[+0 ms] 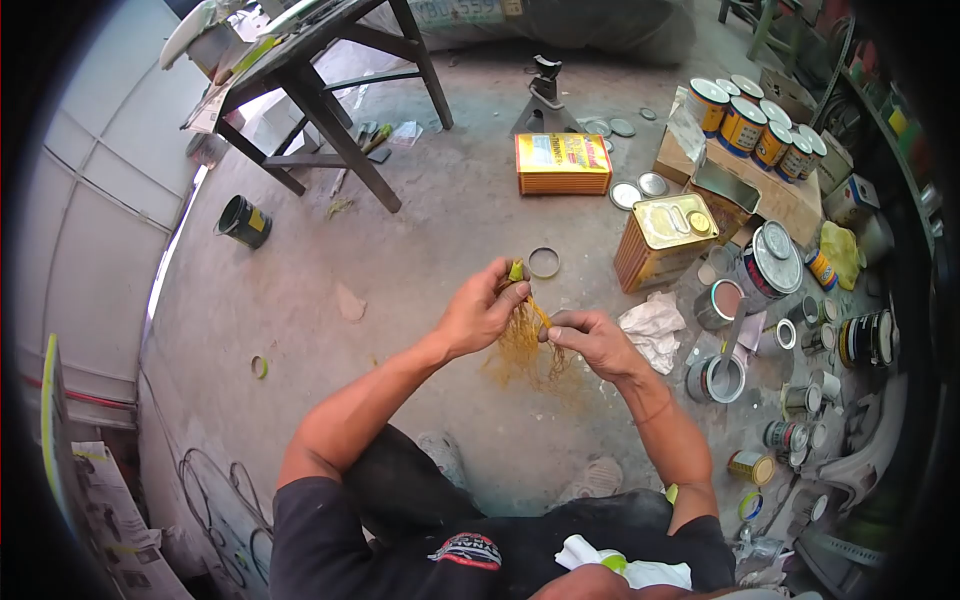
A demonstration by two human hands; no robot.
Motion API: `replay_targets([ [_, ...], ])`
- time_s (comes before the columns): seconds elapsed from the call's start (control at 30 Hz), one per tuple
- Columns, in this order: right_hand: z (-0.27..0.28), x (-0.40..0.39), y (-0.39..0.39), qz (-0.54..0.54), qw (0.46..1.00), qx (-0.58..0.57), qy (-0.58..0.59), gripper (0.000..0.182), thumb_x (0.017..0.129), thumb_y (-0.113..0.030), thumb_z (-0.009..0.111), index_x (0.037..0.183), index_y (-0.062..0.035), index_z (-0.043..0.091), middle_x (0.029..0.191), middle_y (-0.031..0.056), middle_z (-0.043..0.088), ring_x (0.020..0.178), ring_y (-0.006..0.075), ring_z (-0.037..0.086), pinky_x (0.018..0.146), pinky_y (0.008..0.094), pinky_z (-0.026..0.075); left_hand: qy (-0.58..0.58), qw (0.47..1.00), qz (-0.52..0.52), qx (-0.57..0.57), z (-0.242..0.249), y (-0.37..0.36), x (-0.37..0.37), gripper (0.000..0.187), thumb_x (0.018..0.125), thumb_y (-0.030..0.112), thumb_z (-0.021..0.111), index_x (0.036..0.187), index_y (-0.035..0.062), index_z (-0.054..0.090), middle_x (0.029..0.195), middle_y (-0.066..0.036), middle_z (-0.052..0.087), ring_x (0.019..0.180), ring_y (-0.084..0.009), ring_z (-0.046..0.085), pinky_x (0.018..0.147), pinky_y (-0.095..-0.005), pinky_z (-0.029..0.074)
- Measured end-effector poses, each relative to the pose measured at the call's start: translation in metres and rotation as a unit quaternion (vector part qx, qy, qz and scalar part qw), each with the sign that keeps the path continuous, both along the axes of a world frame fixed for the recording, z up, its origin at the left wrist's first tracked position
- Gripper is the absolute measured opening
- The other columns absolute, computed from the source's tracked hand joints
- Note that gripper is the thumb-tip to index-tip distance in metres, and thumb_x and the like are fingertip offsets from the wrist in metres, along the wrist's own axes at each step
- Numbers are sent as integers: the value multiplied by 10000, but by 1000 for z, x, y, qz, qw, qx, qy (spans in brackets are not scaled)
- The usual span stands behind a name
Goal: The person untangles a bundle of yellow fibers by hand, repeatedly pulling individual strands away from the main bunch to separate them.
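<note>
My left hand (486, 308) is closed on a bundle of stringy yellow-brown fibres (522, 350), with a piece of yellow-green tape (516, 269) at its top, by the fingertips. Level with it on the right, my right hand (590, 342) pinches a yellow strand (539, 313) that runs across from the bundle. Loose fibre ends hang below both hands, over the floor. Just beyond the fingers lies a metal ring (544, 262) on the floor.
A rectangular thinner can (668, 235) and a crumpled white cloth (653, 330) are right of my hands. Several paint cans (743, 127) crowd the right side. A yellow box-shaped can (563, 164) lies ahead. At the upper left stand a dark table (320, 115) and a black bucket (243, 222).
</note>
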State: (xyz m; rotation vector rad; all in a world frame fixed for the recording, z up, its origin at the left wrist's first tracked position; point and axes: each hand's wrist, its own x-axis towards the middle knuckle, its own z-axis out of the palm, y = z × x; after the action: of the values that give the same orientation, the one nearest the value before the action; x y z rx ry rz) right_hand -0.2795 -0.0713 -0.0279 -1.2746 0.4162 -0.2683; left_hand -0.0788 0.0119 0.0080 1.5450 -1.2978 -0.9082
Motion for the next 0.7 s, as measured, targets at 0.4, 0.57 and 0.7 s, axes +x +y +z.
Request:
replay_targets([
  [0.4, -19, 9, 16, 35, 999, -17, 9, 225, 839, -85, 541, 907, 52, 707, 782, 82, 693, 688, 118, 620, 623, 262, 491, -161, 963, 193, -100, 20, -6, 35, 133, 932, 135, 576, 966, 12, 535, 749, -157, 588, 692, -273, 572, 649, -383, 444],
  [0.57, -32, 0, 46, 25, 992, -48, 113, 245, 831, -133, 534, 895, 26, 709, 684, 72, 678, 613, 110, 623, 581, 280, 507, -273, 784, 544, -122, 7, 15, 173, 230, 955, 217, 550, 960, -13, 555, 842, -167, 649, 757, -280, 617, 702, -394, 458],
  [0.7, -68, -13, 42, -3, 983, -144, 115, 270, 815, -157, 521, 868, 37, 701, 669, 99, 681, 581, 142, 640, 568, 289, 518, -324, 667, 660, -117, -9, 65, 253, 255, 937, 240, 568, 949, -15, 564, 861, -180, 668, 773, -381, 622, 706, -461, 461],
])
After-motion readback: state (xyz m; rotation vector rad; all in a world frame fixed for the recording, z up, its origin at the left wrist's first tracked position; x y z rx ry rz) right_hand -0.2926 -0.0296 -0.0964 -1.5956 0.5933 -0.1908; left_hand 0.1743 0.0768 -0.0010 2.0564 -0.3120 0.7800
